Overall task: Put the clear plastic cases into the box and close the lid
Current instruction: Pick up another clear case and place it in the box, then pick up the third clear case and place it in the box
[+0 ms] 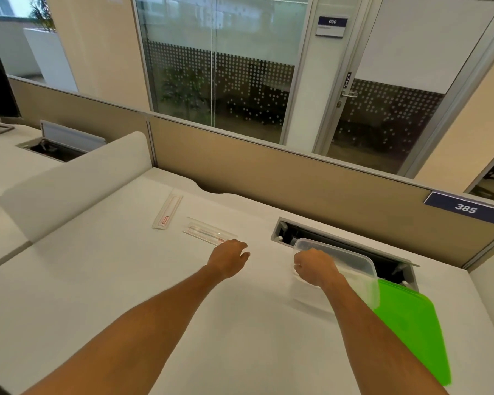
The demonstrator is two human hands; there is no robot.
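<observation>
Early stage. Both clear plastic cases [167, 211] [210, 231] lie on the desk [126, 280], outside our clear box [351, 263]. Right hand [315, 266] grips its rim; left hand [229, 256], loosely curled and holding nothing, nears the closer case. Green lid [411, 323] off.

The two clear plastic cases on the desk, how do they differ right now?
The far case lies alone and untouched, running away from the person; the near case lies crosswise, its right end at the left hand. Both are long, clear, red-labelled, and outside the box.
</observation>
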